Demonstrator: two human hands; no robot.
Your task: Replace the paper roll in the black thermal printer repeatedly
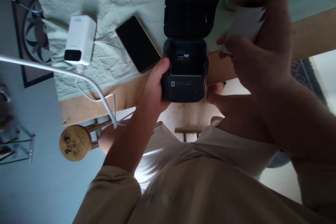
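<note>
My left hand [154, 87] grips the side of a small black plastic printer [185, 73], lid open, at the surface [309, 35] edge. My right hand [258, 38] pinches a thin, flimsy white paper slip [246, 24] by its edge, above the printer; it probably creases easily.

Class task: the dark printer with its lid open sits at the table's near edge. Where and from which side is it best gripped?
Probably the printer by its lower body's two short side walls, from the near edge, as the left hand already does; the raised lid blocks the far side.
</note>
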